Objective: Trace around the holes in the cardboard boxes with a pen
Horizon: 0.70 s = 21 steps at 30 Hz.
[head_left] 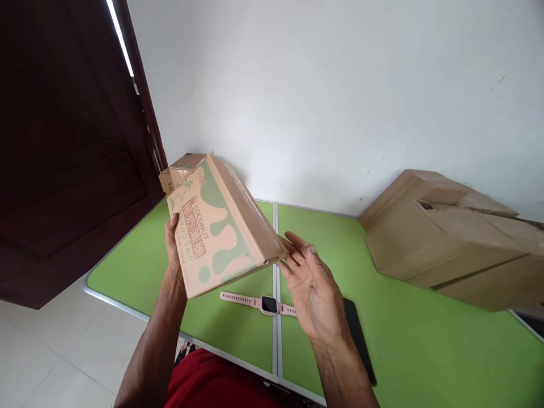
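Head view: "COCONUT" carton (pixel 225 229) in left grip (pixel 172 243)

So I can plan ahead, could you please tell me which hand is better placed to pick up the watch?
Probably the right hand: it is open near the watch, while the left hand grips the box.

Most fingers of the left hand (pixel 171 246) are hidden behind the coconut carton (pixel 219 232), whose finest print is too small to read. The carton also covers much of a smaller cardboard box (pixel 191 161) near the far left corner of the green folding table (pixel 335 243). The right hand (pixel 314 294) hides one strap end of the pink smartwatch (pixel 269 305) and part of a flat black object (pixel 359 340). The picture's right edge cuts off the stacked cardboard boxes (pixel 442 243); its bottom edge, the table's near right corner.
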Each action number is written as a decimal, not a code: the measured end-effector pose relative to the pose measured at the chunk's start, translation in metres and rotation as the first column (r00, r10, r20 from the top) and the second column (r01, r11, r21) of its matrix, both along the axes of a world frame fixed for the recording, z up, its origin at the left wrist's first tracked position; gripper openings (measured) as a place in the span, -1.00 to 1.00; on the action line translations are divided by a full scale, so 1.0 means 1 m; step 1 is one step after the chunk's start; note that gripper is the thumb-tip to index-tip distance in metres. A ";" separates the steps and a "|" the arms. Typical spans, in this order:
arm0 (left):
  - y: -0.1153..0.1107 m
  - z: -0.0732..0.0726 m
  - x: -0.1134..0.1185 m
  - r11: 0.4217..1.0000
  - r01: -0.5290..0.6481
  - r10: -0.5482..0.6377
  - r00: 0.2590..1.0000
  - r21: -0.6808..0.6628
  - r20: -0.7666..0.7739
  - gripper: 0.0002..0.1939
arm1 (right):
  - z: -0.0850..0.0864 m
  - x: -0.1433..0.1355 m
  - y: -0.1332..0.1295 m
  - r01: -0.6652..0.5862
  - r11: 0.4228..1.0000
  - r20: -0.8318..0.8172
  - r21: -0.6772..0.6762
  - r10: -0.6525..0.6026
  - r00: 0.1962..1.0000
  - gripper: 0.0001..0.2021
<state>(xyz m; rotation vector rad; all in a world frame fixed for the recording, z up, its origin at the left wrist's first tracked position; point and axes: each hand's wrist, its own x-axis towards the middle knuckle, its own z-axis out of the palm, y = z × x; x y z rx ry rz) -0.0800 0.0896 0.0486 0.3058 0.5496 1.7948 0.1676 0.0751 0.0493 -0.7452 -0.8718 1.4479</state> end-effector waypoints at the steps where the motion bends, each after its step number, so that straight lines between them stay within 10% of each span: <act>1: 0.000 0.002 0.000 1.000 -0.016 0.016 1.000 -0.005 0.005 -0.51 | 0.000 0.001 0.001 -0.003 1.000 -0.014 0.001 0.003 1.000 -0.50; 21: -0.004 -0.005 0.030 0.985 -0.115 0.133 0.981 0.128 -0.142 -0.36 | -0.015 -0.023 0.006 -0.017 0.999 0.037 -0.030 0.018 0.999 -0.18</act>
